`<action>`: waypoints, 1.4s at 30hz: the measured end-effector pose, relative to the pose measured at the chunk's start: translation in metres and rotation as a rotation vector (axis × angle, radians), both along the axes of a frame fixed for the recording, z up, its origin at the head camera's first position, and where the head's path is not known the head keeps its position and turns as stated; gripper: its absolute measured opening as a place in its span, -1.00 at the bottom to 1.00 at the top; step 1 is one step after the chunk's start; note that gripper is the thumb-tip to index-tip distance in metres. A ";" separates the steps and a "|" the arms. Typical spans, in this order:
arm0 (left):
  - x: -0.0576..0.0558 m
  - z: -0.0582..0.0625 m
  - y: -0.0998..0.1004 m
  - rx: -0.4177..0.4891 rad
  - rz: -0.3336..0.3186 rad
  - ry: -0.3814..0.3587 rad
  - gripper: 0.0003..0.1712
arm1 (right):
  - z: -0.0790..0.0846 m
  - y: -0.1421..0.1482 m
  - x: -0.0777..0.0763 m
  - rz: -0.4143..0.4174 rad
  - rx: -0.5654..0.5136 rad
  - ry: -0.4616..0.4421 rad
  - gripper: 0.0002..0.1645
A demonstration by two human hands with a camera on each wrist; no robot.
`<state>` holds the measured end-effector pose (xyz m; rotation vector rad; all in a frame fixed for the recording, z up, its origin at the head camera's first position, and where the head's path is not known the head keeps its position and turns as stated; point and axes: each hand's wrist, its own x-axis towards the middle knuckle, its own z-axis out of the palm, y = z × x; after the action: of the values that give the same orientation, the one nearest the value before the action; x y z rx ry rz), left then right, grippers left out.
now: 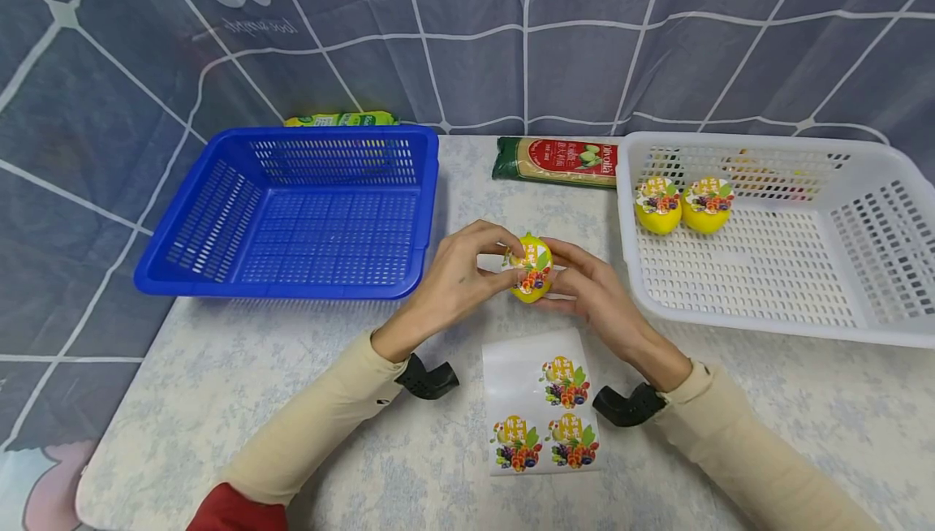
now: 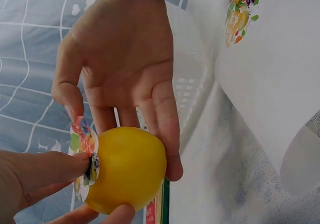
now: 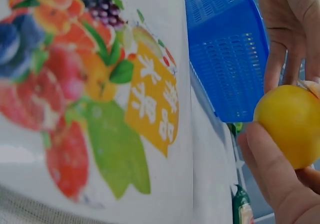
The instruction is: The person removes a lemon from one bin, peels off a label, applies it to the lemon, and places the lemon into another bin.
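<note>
Between the two hands, in the head view, is a yellow lemon (image 1: 541, 292) with a printed fruit sticker (image 1: 536, 259) on its upward side. My left hand (image 1: 462, 269) reaches in from the left, its thumb on the sticker and fingers around the lemon. From the other side, my right hand (image 1: 601, 297) holds the lemon between thumb and fingers. The left wrist view shows part of the sticker (image 2: 89, 149) standing off the yellow skin, with the left thumb pressing it. Below the hands, a white sticker sheet (image 1: 511, 377) carries several similar fruit stickers.
A blue basket (image 1: 329, 291) stands on the left. On the right, a white basket (image 1: 730, 320) holds two stickered lemons (image 1: 660, 218). A red and green noodle packet (image 1: 558, 161) lies between them at the back. A green-yellow packet (image 1: 343, 118) sits behind the blue basket.
</note>
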<state>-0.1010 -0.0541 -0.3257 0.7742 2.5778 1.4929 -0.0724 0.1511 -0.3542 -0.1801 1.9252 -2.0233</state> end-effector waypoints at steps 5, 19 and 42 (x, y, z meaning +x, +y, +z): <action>0.000 -0.002 0.000 0.000 -0.008 0.013 -0.85 | 0.002 -0.001 0.001 -0.021 0.003 -0.008 -0.36; 0.000 -0.003 -0.002 0.008 -0.048 0.034 -0.78 | -0.002 -0.003 -0.002 -0.100 0.122 0.010 -0.26; 0.000 0.003 -0.007 0.041 -0.045 -0.018 -0.71 | 0.001 0.006 -0.001 -0.055 0.068 0.010 -0.23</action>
<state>-0.1013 -0.0611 -0.3223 0.8135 2.5070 1.5379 -0.0731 0.1570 -0.3535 -0.1218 2.0231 -1.9912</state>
